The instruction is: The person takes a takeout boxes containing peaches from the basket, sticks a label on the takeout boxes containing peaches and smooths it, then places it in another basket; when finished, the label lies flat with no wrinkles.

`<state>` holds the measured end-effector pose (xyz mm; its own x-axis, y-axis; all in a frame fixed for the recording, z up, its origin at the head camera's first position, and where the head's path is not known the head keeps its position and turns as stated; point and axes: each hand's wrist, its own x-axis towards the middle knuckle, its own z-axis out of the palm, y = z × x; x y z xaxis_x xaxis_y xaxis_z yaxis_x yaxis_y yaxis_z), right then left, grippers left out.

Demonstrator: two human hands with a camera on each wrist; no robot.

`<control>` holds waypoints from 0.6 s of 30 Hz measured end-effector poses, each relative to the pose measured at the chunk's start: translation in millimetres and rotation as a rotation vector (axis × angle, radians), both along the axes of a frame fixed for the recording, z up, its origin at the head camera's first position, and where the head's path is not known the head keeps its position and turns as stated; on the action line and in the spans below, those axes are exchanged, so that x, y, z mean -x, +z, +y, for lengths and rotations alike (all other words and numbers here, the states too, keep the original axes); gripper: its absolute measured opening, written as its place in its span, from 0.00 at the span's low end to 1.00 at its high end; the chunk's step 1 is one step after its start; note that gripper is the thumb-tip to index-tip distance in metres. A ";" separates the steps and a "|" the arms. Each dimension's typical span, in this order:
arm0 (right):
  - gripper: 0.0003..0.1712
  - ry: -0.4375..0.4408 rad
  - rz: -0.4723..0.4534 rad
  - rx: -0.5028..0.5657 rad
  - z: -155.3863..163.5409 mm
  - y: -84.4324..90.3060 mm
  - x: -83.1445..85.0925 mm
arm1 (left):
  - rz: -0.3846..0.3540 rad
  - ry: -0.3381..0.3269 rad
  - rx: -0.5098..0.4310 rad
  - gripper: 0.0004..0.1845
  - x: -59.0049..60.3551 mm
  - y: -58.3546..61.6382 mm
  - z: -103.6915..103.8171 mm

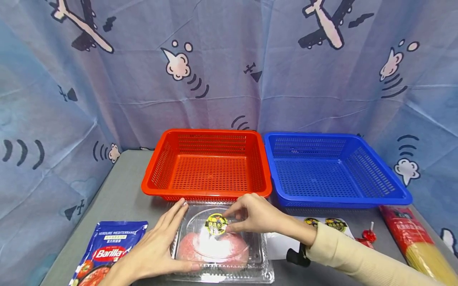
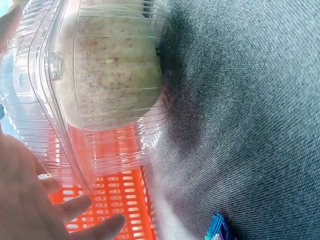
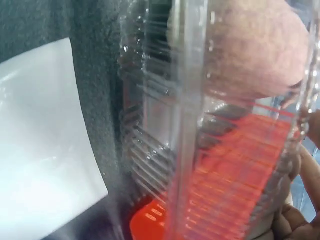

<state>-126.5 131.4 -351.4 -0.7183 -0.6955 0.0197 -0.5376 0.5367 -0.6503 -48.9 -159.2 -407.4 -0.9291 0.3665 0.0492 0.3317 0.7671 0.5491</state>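
Note:
A clear plastic clamshell box point(image 1: 255, 248), its lid lowered, holds pinkish round fruit point(image 1: 229, 254); in the left wrist view one speckled, greenish fruit point(image 2: 112, 67) shows through the wall. My left hand point(image 1: 157, 242) lies along the box's left side, fingers spread towards the back corner and thumb on the front part of the lid. Over the lid, my right hand point(image 1: 255, 216) has thumb and index finger at the right edge of a round yellow-and-black sticker point(image 1: 213, 224), pinching it there. The right wrist view shows the box's ridged side wall point(image 3: 155, 150) close up.
A red basket point(image 1: 207, 196) stands behind the box, a blue basket point(image 1: 340, 202) to its right. White sticker sheet point(image 1: 279, 242) lies under the right forearm. A Barilla sauce pouch point(image 1: 107, 250) is at left; a red lollipop point(image 1: 369, 236) and a spaghetti pack point(image 1: 415, 242) are at right.

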 end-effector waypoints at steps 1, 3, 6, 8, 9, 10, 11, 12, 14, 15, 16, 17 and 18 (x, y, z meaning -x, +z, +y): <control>0.15 -0.004 -0.013 0.010 0.2 -1.0 0.7 | 0.000 0.000 0.000 0.69 0.0 -0.1 0.0; 0.14 -0.006 -0.021 0.022 0.8 -2.2 1.5 | 0.001 0.000 -0.001 0.69 0.2 -0.4 0.2; 0.11 -0.004 -0.007 0.016 1.2 -2.5 1.3 | 0.001 0.000 0.000 0.69 0.4 -0.9 0.4; 0.10 0.003 0.019 0.002 1.4 -2.3 0.7 | 0.007 0.001 0.003 0.69 0.7 -1.3 0.4; 0.10 0.005 0.026 -0.003 1.1 -2.0 0.4 | 0.008 0.002 0.004 0.69 0.8 -1.4 0.4; 0.10 0.006 0.031 -0.008 0.8 -1.7 0.0 | 0.012 0.002 0.006 0.69 0.9 -1.6 0.4; 0.10 0.006 0.036 -0.016 0.6 -1.4 -0.4 | 0.015 0.002 0.009 0.69 0.8 -1.7 0.4; 0.11 0.006 0.039 -0.020 0.5 -1.2 -0.6 | 0.019 0.003 0.011 0.69 0.8 -1.7 0.4; 0.11 0.008 0.047 -0.027 0.3 -0.6 -1.1 | 0.024 0.005 0.015 0.69 0.5 -1.7 0.4; 0.11 0.008 0.048 -0.032 0.3 -0.4 -1.3 | 0.026 0.006 0.016 0.69 0.5 -1.7 0.6; 0.10 0.009 0.049 -0.037 0.5 -0.1 -1.5 | 0.029 0.005 0.018 0.69 0.3 -1.6 0.7; 0.09 0.011 0.050 -0.041 0.6 0.0 -1.6 | 0.029 0.006 0.019 0.69 0.2 -1.4 0.9; 0.09 0.016 0.050 -0.042 0.7 0.3 -1.6 | 0.030 0.008 0.021 0.70 0.2 -1.2 1.1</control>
